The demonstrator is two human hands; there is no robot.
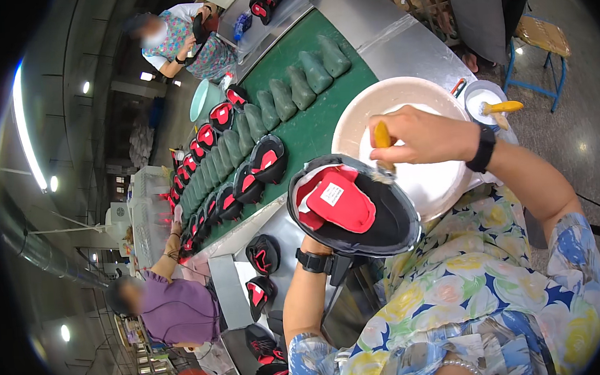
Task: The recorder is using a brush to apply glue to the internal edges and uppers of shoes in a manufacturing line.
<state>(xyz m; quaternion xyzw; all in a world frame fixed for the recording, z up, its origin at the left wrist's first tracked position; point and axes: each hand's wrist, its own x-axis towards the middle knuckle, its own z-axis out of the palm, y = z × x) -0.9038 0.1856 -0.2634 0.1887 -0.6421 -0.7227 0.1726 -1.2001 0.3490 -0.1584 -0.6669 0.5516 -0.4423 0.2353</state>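
Observation:
My left hand (314, 246) holds up a black shoe upper (394, 212) with a red lining and a white label inside. Its opening faces me, and it hides most of that hand's fingers. Closed round the yellow handle of a brush (381, 136), my right hand (424, 135) is at the upper's right rim. The bristles are at the upper's edge, partly lost against the white behind. Just beyond sits a wide pale basin (348, 120) with white liquid (437, 187) in it.
A small pot (473, 94) with another yellow-handled brush (504, 107) stands right of the basin. Grey-green shoe lasts (301, 91) and black-and-red uppers (268, 160) line the green belt (260, 210). More uppers lie on a metal shelf (237, 281). Two people work along the belt; a stool (543, 35) stands far right.

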